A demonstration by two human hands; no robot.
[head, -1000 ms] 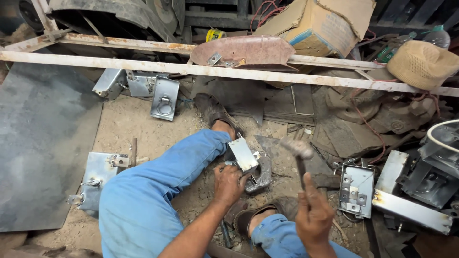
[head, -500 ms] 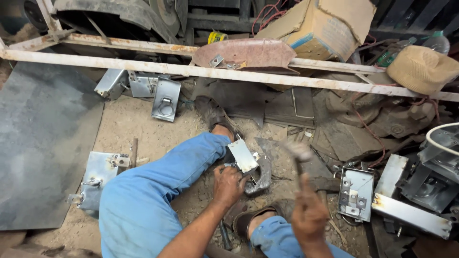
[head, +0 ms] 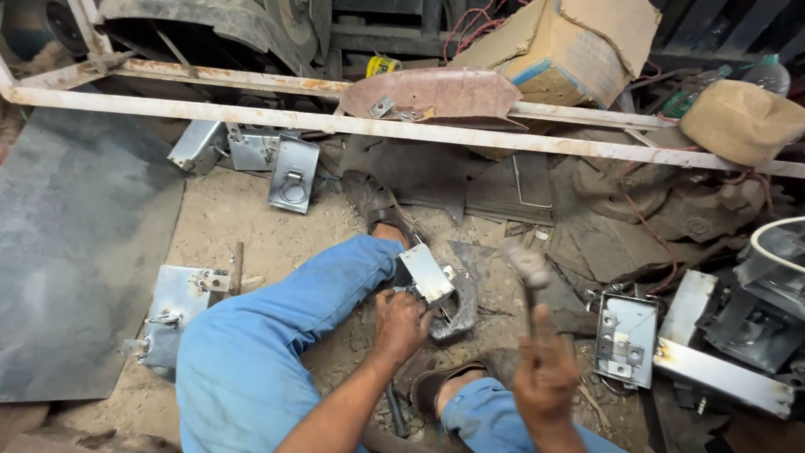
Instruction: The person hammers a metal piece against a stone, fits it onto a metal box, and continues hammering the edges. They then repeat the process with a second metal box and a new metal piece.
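Bracket (head: 426, 272), a small bright metal piece, sits tilted on a dark curved iron block (head: 457, 304) on the dirt floor between my legs, just past my left knee. Left hand (head: 399, 325) is closed on the bracket's near edge, fingers curled around it and pinning it to the block. Right hand (head: 545, 375) is raised to the right of the block, fist wrapped tight around a hammer (head: 528, 277) handle; hammer head is blurred, above and right of the bracket, not touching it. Left foot in a sandal (head: 376, 204) lies beyond the bracket. Similar grey metal boxes lie around: one (head: 625, 338) near my right hand, one (head: 174, 312) beside my left thigh, three more (head: 293, 174) farther out under a rusty white bar (head: 251, 119). Dark sheet (head: 75, 243) covers the floor at left; cardboard box (head: 579, 50) stands beyond the bar.
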